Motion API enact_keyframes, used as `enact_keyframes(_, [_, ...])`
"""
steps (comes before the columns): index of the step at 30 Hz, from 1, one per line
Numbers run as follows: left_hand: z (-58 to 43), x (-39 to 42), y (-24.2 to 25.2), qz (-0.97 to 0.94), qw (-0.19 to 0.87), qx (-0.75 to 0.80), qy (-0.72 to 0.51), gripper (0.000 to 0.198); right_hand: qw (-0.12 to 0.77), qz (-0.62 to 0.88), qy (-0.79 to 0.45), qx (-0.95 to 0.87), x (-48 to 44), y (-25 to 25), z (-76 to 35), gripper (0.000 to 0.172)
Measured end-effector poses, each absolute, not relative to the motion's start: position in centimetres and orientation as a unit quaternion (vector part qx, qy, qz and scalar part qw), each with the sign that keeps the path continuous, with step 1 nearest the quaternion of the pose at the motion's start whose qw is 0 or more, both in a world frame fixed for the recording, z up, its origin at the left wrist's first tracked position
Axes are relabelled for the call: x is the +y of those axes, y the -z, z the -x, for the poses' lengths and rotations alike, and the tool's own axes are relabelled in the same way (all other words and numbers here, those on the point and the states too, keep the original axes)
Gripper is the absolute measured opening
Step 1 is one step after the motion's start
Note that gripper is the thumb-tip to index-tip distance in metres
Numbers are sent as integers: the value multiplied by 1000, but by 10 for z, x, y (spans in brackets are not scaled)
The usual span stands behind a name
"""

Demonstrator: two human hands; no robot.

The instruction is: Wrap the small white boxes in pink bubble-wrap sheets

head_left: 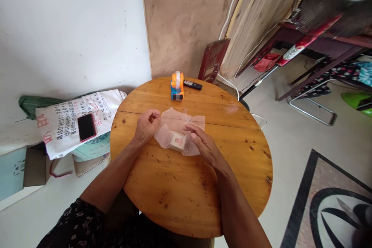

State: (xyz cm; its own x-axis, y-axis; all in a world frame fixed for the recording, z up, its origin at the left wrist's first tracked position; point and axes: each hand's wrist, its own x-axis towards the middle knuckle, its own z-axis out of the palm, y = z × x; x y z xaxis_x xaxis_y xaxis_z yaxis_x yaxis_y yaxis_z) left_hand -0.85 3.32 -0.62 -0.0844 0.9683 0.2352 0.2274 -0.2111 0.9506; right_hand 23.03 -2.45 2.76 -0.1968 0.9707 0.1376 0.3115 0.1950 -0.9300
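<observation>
Two hands meet at the middle of the round wooden surface [180,197]. The left hand [147,126] pinches the edge of the bubble wrap [181,121]. The right hand [205,146] lies flat and open on the wrap, beside the small box [178,141] inside. Beyond stand an orange tape dispenser [177,86] and a black remote [192,84].

Both hands: left hand [147,126] pinching bubble wrap [178,131], right hand [203,144] flat on it

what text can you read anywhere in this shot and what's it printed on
"ISO9001·2015": black print, turned sideways, on the white sack left of the table.
Red characters and other digits on the same sack: too blurred to read.
Red print on the small box inside the bubble wrap: too small to read.
Orange tape dispenser and black handset: no legible text.
</observation>
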Motion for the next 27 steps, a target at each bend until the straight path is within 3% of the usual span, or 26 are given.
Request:
enact_keyframes(3, [9, 29, 1, -595, 391, 468, -523, 22, 374, 511, -377, -676, -25, -30, -231, 35])
enact_keyframes(9, [6, 28, -1, -567, 510, 430, -484, 37, 323, 433, -470, -698, -34, -49, -236, 35])
enact_keyframes(13, [8, 30, 0, -579, 529, 436, -442, 42, 300, 444, -482, -693, -33, -51, -235, 32])
enact_keyframes(16, [13, 29, -3, -597, 550, 418, -409, 45, 210, 363, -596, -685, -34, -53, -235, 38])
enact_keyframes(20, [24, 26, -15, -590, 677, 343, -274, 58, 93, 293, -692, -653, -37, -53, -235, 35])
enact_keyframes(24, [31, 22, -25, -647, 678, 340, -72, 40, 134, 380, -640, -655, -31, -42, -238, 36])
enact_keyframes(27, [31, 22, -24, -664, 658, 351, -61, 32, 203, 456, -575, -649, -26, -34, -242, 31])
